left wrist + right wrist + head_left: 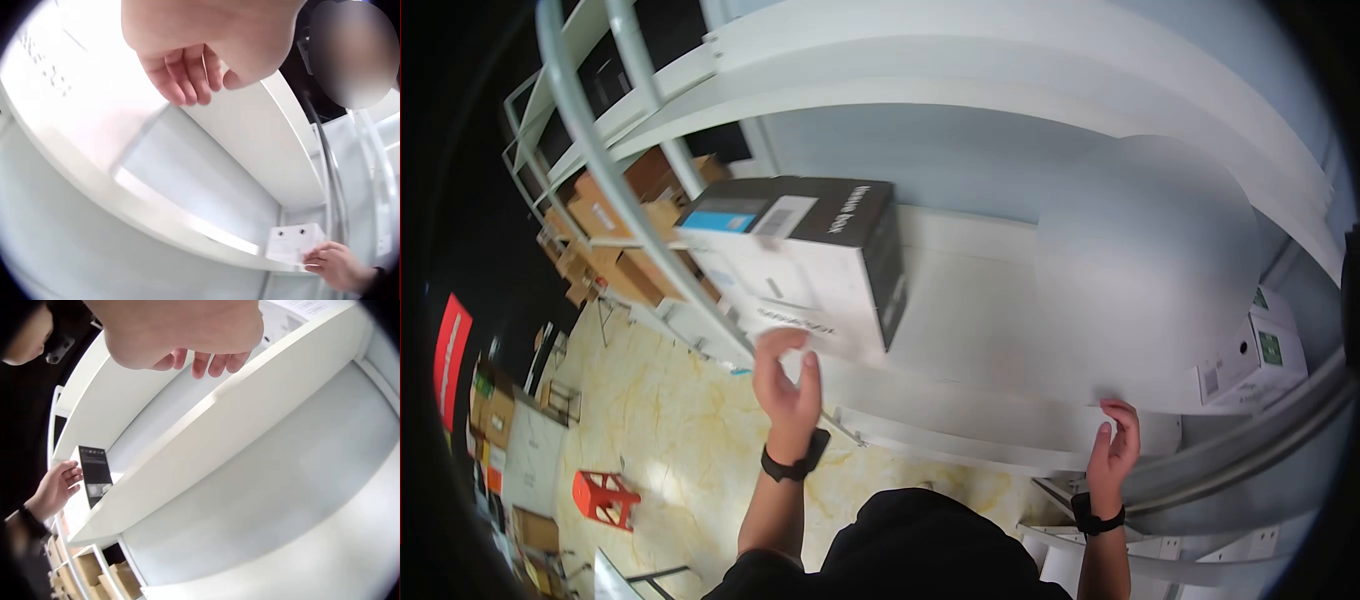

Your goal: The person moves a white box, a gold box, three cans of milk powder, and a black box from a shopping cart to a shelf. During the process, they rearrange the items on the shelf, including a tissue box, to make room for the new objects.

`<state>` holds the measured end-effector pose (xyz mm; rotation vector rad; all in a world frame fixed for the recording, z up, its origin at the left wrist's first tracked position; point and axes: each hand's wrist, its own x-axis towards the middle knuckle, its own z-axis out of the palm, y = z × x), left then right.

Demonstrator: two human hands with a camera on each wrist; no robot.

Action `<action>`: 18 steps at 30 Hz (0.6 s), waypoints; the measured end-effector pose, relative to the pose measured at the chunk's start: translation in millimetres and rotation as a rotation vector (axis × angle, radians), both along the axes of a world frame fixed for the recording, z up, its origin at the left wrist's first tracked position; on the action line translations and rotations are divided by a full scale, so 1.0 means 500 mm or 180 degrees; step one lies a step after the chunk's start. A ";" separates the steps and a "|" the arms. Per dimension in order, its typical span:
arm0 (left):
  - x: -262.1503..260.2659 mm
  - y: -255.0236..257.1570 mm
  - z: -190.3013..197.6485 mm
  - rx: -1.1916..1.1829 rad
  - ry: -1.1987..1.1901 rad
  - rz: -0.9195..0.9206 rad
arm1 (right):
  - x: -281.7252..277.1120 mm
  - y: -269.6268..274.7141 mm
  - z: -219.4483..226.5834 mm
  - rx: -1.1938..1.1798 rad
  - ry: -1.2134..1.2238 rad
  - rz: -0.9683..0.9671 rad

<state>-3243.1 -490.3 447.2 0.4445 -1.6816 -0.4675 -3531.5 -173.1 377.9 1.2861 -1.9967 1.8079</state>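
A white and black cardboard box [800,265] with a blue patch and a label stands at the left end of the white shelf [970,330]. My left hand [788,390] is right at the box's lower front edge, its fingers loosely bent and nothing in its grasp. In the right wrist view, its fingertips overlap the box's dark side [94,475]. Farther right, my right hand [1114,450] hangs by the shelf's front edge with relaxed fingers and nothing held. A smaller white box [1258,355] with green marks sits at the shelf's right end, beyond that hand.
An upper shelf [1000,75] spans overhead, and a metal upright [625,180] stands left of the large box. Brown cartons [625,205] fill a rack farther left. A red stool [606,498] stands on the yellowish floor [670,400].
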 end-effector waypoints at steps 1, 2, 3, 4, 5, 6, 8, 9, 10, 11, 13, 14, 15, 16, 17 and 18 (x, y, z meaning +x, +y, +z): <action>0.028 -0.027 0.001 -0.0111 0.0074 0.0362 | 0.006 -0.035 0.016 0.0001 0.0018 0.0110; 0.052 -0.051 0.003 -0.0026 0.0128 0.0479 | 0.016 -0.079 0.040 0.0163 -0.0122 0.0492; 0.068 -0.078 0.005 -0.0036 0.0148 0.0545 | 0.027 -0.122 0.063 0.0326 -0.0260 0.0855; 0.085 -0.109 0.004 -0.0008 0.0133 0.0781 | 0.042 -0.164 0.082 0.0374 -0.0263 0.1221; 0.094 -0.135 0.000 0.0024 0.0121 0.1010 | 0.056 -0.207 0.101 0.0426 -0.0263 0.1580; 0.095 -0.157 -0.010 0.0015 0.0142 0.1046 | 0.068 -0.250 0.112 0.0391 -0.0161 0.1734; 0.088 -0.189 -0.033 0.0170 -0.0099 0.1062 | 0.101 -0.327 0.130 0.0461 -0.0098 0.2020; 0.081 -0.187 -0.033 0.0164 -0.0064 0.1076 | 0.119 -0.360 0.138 0.0566 -0.0131 0.2158; 0.069 -0.182 -0.034 0.0124 -0.0175 0.1140 | 0.134 -0.390 0.137 0.0566 -0.0093 0.2165; 0.060 -0.181 -0.036 0.0084 -0.0284 0.1195 | 0.146 -0.419 0.131 0.0577 -0.0093 0.2201; 0.050 -0.192 -0.052 0.0007 -0.0303 0.1259 | 0.163 -0.477 0.125 0.0510 0.0249 0.2142; 0.042 -0.197 -0.051 0.0071 -0.0233 0.1230 | 0.174 -0.503 0.123 0.0415 0.0553 0.2041; 0.036 -0.201 -0.049 0.0110 -0.0189 0.1179 | 0.185 -0.519 0.122 0.0421 0.0513 0.1972; 0.030 -0.204 -0.041 0.0277 -0.0119 0.1145 | 0.193 -0.539 0.127 0.0292 0.0525 0.1904; 0.025 -0.208 -0.036 0.0243 -0.0137 0.1064 | 0.195 -0.557 0.133 0.0155 0.0549 0.1827; 0.023 -0.210 -0.033 0.0386 0.0131 0.0966 | 0.192 -0.574 0.134 0.0126 0.0533 0.1734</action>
